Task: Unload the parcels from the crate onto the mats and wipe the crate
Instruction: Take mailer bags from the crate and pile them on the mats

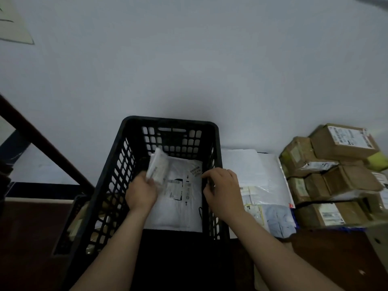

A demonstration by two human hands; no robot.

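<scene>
**Crate nearly emptied**

Inside the black crate [168,185]: left hand [141,193] closed on a small white parcel [157,167], right hand [222,191] loosely curled over the rim, gripping nothing. One flat white mailer [180,198] left on the crate floor. Risk: slick small parcel slipping back in. Right of the crate, plastic-wrapped parcels [264,185] and stacked cardboard boxes [336,175] crowding the landing space.

Parcel labels [178,189] unreadable, left fingers [150,181] hidden behind blurred packet [157,166]
</scene>
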